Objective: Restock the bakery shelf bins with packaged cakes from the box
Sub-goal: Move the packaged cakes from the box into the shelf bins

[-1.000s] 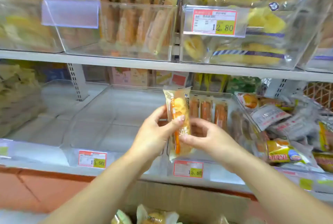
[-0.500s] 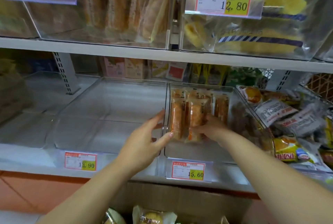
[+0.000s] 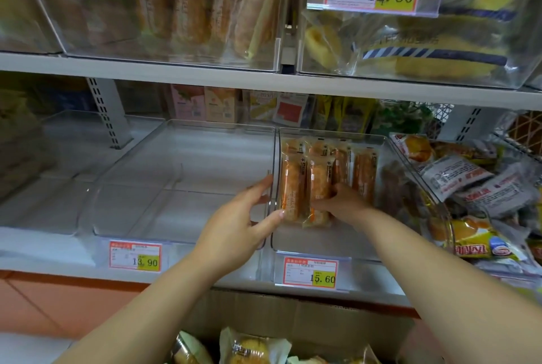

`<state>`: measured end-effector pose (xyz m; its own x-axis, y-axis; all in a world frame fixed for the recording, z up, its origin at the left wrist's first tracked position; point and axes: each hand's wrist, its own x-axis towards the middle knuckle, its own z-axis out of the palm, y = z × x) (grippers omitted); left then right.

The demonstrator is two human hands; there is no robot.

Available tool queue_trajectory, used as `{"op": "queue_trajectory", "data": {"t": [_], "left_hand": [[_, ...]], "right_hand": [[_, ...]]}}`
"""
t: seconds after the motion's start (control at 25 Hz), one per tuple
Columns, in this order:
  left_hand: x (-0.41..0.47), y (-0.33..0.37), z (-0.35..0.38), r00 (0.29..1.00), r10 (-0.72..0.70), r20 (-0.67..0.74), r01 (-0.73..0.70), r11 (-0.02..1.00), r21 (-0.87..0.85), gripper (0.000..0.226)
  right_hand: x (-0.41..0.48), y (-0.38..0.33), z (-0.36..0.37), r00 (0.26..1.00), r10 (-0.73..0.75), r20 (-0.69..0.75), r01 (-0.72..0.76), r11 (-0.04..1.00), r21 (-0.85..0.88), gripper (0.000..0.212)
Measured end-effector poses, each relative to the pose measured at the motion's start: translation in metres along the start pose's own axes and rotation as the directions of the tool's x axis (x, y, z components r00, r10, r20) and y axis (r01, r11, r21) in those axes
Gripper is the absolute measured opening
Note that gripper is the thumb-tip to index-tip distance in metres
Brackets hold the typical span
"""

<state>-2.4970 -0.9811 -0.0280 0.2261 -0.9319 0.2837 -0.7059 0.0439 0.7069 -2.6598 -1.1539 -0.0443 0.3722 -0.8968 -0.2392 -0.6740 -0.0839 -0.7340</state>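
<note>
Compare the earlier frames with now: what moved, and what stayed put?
The packaged cake went from held up in both hands down into the 15.60 bin, beside the others. The right hand still holds it; the left hand let go and rests at the bin wall. The 13.90 bin stayed empty.

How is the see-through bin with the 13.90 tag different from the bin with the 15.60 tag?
The 13.90 bin is bare inside; the 15.60 bin holds orange packaged cakes standing at its back. The right hand reaches into the 15.60 bin; the left hand is at the wall between them. Both are clear plastic.
</note>
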Motion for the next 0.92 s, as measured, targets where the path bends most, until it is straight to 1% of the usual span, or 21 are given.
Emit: {"op": "queue_trajectory", "data": {"t": [0.08, 0.12, 0.16, 0.2, 0.24, 0.28, 0.32, 0.36, 0.4, 0.44, 0.48, 0.52, 0.56, 0.6, 0.64, 0.68, 0.72, 0.84, 0.92], "left_hand": [[-0.001, 0.000, 0.000, 1.000, 0.013, -0.021, -0.013, 1.000, -0.013, 0.065], [-0.002, 0.000, 0.000, 0.999, 0.013, -0.032, -0.014, 0.999, -0.030, 0.065], [-0.004, -0.001, -0.001, 0.999, 0.013, -0.045, -0.015, 0.999, -0.051, 0.065], [-0.008, -0.001, -0.001, 0.998, 0.008, -0.062, -0.012, 0.997, -0.080, 0.064], [-0.013, -0.001, -0.001, 0.996, 0.002, -0.086, -0.011, 0.994, -0.110, 0.063], [-0.019, 0.000, -0.003, 0.992, 0.016, -0.128, -0.030, 0.994, -0.104, 0.060], [-0.028, 0.001, -0.005, 0.981, 0.069, -0.180, -0.077, 0.996, -0.040, 0.058], [-0.039, 0.003, -0.008, 0.965, 0.151, -0.215, -0.140, 0.988, 0.064, 0.055], [-0.049, 0.003, -0.011, 0.943, 0.244, -0.228, -0.211, 0.965, 0.159, 0.051], [-0.060, 0.003, -0.012, 0.927, 0.315, -0.203, -0.271, 0.938, 0.216, 0.047], [-0.072, 0.004, -0.014, 0.937, 0.325, -0.131, -0.292, 0.931, 0.221, 0.045], [-0.085, 0.004, -0.013, 0.960, 0.278, -0.019, -0.269, 0.943, 0.196, 0.042], [-0.097, 0.001, -0.010, 0.971, 0.202, 0.125, -0.224, 0.956, 0.192, 0.041], [-0.109, -0.005, -0.006, 0.954, 0.124, 0.275, -0.194, 0.950, 0.245, 0.041], [-0.121, -0.015, 0.001, 0.916, 0.045, 0.399, -0.191, 0.923, 0.333, 0.044], [-0.132, -0.025, 0.008, 0.873, -0.028, 0.487, -0.196, 0.895, 0.402, 0.048], [-0.144, -0.034, 0.013, 0.835, -0.087, 0.543, -0.190, 0.881, 0.433, 0.052], [-0.174, -0.053, 0.025, 0.743, -0.226, 0.630, -0.106, 0.890, 0.444, 0.070], [-0.188, -0.057, 0.031, 0.681, -0.290, 0.673, -0.054, 0.896, 0.440, 0.085]], "right_hand": [[-0.006, -0.003, -0.007, 1.000, 0.019, 0.014, -0.019, 0.999, -0.028, 0.050], [-0.012, -0.005, -0.011, 1.000, 0.012, -0.016, -0.013, 0.999, -0.040, 0.049], [-0.020, -0.007, -0.014, 0.997, -0.012, -0.081, 0.008, 0.999, -0.040, 0.048], [-0.032, -0.008, -0.017, 0.983, -0.055, -0.176, 0.053, 0.998, -0.013, 0.047], [-0.050, -0.008, -0.021, 0.952, -0.120, -0.281, 0.132, 0.991, 0.027, 0.043], [-0.071, -0.007, -0.023, 0.904, -0.199, -0.377, 0.240, 0.969, 0.066, 0.037], [-0.097, -0.005, -0.023, 0.854, -0.275, -0.442, 0.340, 0.937, 0.075, 0.030], [-0.121, -0.002, -0.022, 0.815, -0.340, -0.468, 0.414, 0.908, 0.061, 0.026], [-0.143, 0.002, -0.019, 0.796, -0.396, -0.457, 0.462, 0.886, 0.037, 0.023], [-0.158, 0.008, -0.013, 0.795, -0.438, -0.419, 0.488, 0.873, 0.013, 0.022], [-0.170, 0.013, -0.006, 0.809, -0.467, -0.358, 0.498, 0.867, -0.009, 0.021], [-0.178, 0.022, 0.004, 0.838, -0.472, -0.273, 0.483, 0.875, -0.032, 0.020], [-0.185, 0.031, 0.016, 0.874, -0.460, -0.159, 0.455, 0.888, -0.067, 0.018], [-0.191, 0.040, 0.029, 0.902, -0.432, -0.023, 0.426, 0.895, -0.132, 0.017], [-0.198, 0.051, 0.043, 0.912, -0.393, 0.117, 0.410, 0.888, -0.211, 0.018], [-0.203, 0.061, 0.057, 0.905, -0.357, 0.232, 0.412, 0.869, -0.273, 0.020], [-0.209, 0.071, 0.071, 0.895, -0.314, 0.316, 0.410, 0.858, -0.309, 0.024], [-0.221, 0.091, 0.108, 0.852, -0.193, 0.486, 0.403, 0.835, -0.375, 0.042], [-0.226, 0.103, 0.127, 0.792, -0.129, 0.596, 0.463, 0.764, -0.450, 0.053]]}}
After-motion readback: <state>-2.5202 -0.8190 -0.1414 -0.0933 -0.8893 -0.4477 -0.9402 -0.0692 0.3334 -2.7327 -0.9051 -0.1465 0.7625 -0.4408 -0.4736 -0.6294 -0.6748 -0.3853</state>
